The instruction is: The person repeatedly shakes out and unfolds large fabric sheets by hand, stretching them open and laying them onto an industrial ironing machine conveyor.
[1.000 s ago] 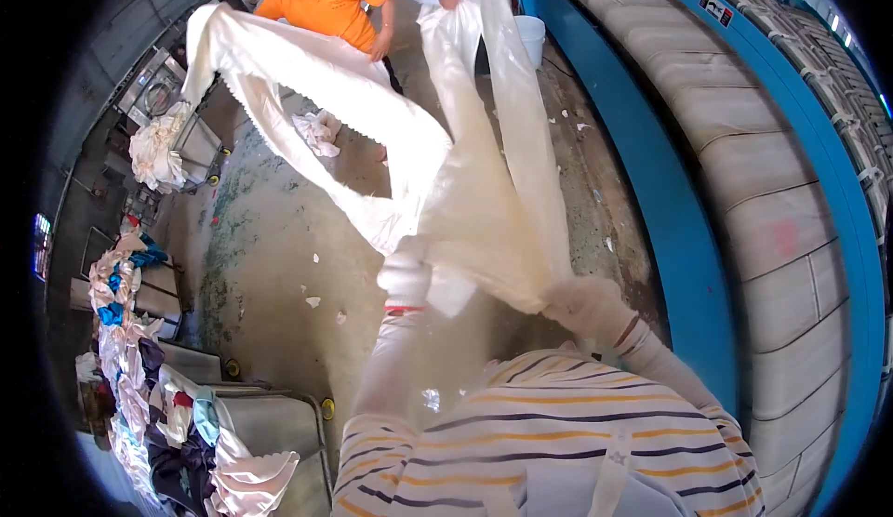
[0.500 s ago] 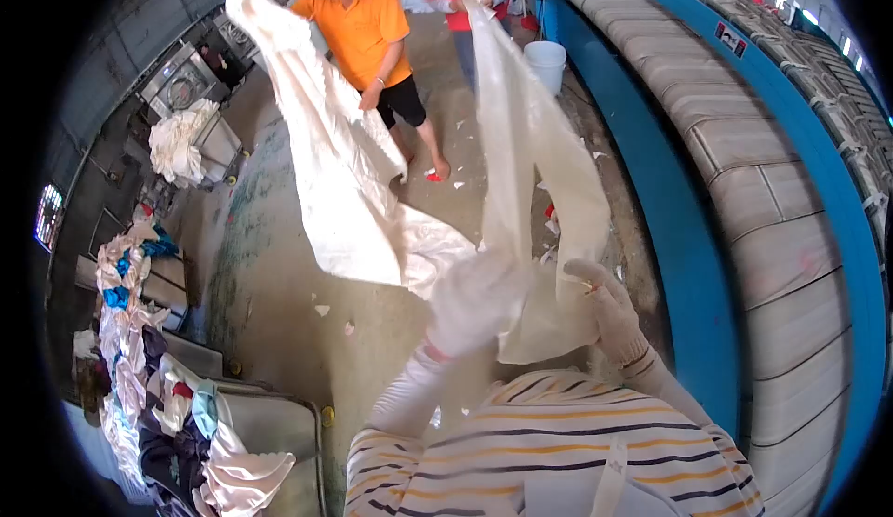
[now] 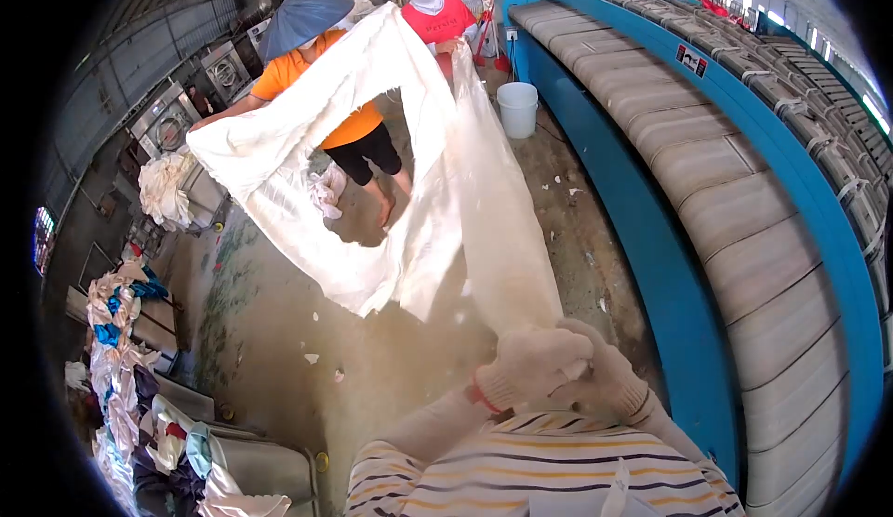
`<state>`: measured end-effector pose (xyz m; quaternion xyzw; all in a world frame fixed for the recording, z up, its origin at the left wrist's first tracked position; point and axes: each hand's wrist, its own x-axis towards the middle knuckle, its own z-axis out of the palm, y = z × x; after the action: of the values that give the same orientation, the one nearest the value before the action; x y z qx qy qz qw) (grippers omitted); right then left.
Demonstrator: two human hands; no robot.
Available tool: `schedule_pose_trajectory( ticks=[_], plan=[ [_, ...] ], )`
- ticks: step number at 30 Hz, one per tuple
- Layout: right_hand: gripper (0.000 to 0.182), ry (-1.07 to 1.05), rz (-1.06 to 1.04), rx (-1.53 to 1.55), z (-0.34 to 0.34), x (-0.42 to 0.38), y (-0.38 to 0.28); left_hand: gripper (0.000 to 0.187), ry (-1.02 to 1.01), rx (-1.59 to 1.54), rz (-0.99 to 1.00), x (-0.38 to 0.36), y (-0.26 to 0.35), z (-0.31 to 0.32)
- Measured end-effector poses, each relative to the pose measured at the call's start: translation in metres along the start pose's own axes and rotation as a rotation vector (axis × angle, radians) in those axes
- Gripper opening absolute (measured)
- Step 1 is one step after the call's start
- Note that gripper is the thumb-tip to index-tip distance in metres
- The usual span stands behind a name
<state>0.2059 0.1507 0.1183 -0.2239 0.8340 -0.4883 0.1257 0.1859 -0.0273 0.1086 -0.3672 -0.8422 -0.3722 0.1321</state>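
Note:
My left hand [image 3: 528, 366], in a pale knitted glove with a red band at the wrist, is closed on the gathered near end of a long white cloth [image 3: 498, 210]. Pressed against it, my right hand [image 3: 609, 368], gloved too, closes on the same bunched end; the fingertips are partly hidden. From my hands the cloth stretches up and away to a person in a red shirt [image 3: 437, 22]. Alongside it hangs more white cloth [image 3: 288, 210] in a wide loop, one corner held out by a person in an orange shirt [image 3: 344, 126].
To my right runs a long blue machine [image 3: 642, 266] with a padded, pale belt [image 3: 707, 182]. A white bucket [image 3: 517, 112] stands by its far end. Carts of piled laundry [image 3: 121, 368] line the left side. Scraps litter the concrete floor [image 3: 270, 377].
My hands have come together on the cloth's end. The person in orange has spread the other white cloth outward to the left, and the view has tilted up a little.

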Motion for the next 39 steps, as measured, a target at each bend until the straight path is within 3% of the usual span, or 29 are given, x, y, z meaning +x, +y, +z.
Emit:
schedule_pose_trajectory(
  ticks=[3, 6, 9, 10, 11, 12, 14, 15, 16, 17, 19, 22, 24, 26, 27, 28, 30, 31, 33, 34, 35, 37, 39],
  plan=[
    [0.075, 0.084, 0.048, 0.038, -0.014, -0.011, -0.002, 0.012, -0.145, 0.115, 0.034, 0.021, 0.017, -0.002],
    [0.056, 0.194, -0.024, 0.043, -0.035, -0.018, 0.008, 0.02, -0.158, 0.18, 0.173, 0.04, 0.023, 0.005],
    [0.042, 0.482, -0.42, -0.098, -0.071, -0.026, 0.058, 0.025, 0.289, 0.141, 0.291, 0.055, 0.023, 0.026],
    [0.036, 0.614, -0.373, -0.335, -0.093, -0.031, 0.07, 0.027, 0.288, 0.209, 0.277, 0.06, 0.02, 0.028],
    [0.027, 0.865, -0.307, -0.247, -0.102, -0.033, 0.074, 0.03, 0.287, 0.278, 0.264, 0.06, 0.016, 0.025],
    [0.025, 0.834, -0.178, -0.972, -0.137, -0.036, 0.096, 0.033, 0.284, 0.347, 0.25, 0.059, 0.01, 0.023],
    [0.017, 0.998, -0.032, -0.614, -0.18, -0.045, 0.114, 0.025, 0.273, 0.213, 0.08, 0.05, -0.009, 0.025],
    [0.015, 1.054, -0.021, 0.077, -0.203, -0.048, 0.126, 0.02, 0.268, 0.147, -0.006, 0.041, -0.019, 0.027],
    [0.014, 0.966, 0.024, -0.033, -0.244, -0.058, 0.173, 0.018, 0.223, 0.136, -0.089, 0.031, -0.03, 0.03],
    [0.014, 0.94, 0.011, 0.296, -0.284, -0.067, 0.235, 0.015, 0.181, 0.124, -0.175, 0.018, -0.04, 0.034],
    [0.016, 0.94, 0.241, 0.005, -0.335, -0.076, 0.264, 0.014, 0.086, 0.121, -0.338, -0.007, -0.049, 0.036],
    [0.022, 0.95, 0.332, -0.119, -0.392, -0.083, 0.322, 0.015, -0.003, 0.163, -0.529, -0.042, -0.064, 0.03],
    [0.031, 0.936, 0.746, -0.745, -0.379, -0.059, 0.265, 0.011, 0.037, 0.211, -0.623, -0.06, -0.083, 0.032],
    [0.038, 0.884, 0.724, -0.727, -0.4, -0.064, 0.267, 0.012, 0.076, 0.195, -0.693, -0.061, -0.089, 0.014],
    [0.039, 0.887, 0.736, -0.714, -0.431, -0.074, 0.302, 0.012, 0.091, 0.186, -0.72, -0.061, -0.095, 0.005],
    [0.041, 0.897, 0.753, -0.699, -0.456, -0.081, 0.332, 0.016, 0.18, 0.282, -0.694, -0.073, -0.114, 0.004],
    [0.045, 0.679, 0.876, -0.846, -0.468, -0.071, 0.325, 0.024, 0.356, 0.473, -0.624, -0.107, -0.186, 0.012],
    [0.048, 0.567, 0.935, -0.92, -0.478, -0.063, 0.323, 0.031, 0.417, 0.616, -0.784, -0.115, -0.219, 0.009],
    [0.053, 0.478, 0.945, -1.268, -0.446, -0.029, 0.288, 0.044, 0.705, 0.55, -0.901, -0.102, -0.25, -0.035],
    [0.056, 0.419, 0.947, -1.445, -0.422, -0.013, 0.265, 0.051, 0.922, 0.333, -0.849, -0.078, -0.252, -0.072],
    [0.059, 0.36, 0.94, -1.626, -0.411, 0.002, 0.252, 0.061, 0.96, 0.416, -0.887, -0.065, -0.26, -0.104],
    [0.056, 0.339, 0.632, -1.664, -0.421, -0.001, 0.338, 0.078, 1.074, 0.465, -0.91, -0.051, -0.298, -0.154],
    [0.065, 0.455, 0.687, -0.868, -0.386, 0.039, 0.29, 0.092, 1.128, 0.526, -0.897, -0.049, -0.356, -0.204]
  ],
)
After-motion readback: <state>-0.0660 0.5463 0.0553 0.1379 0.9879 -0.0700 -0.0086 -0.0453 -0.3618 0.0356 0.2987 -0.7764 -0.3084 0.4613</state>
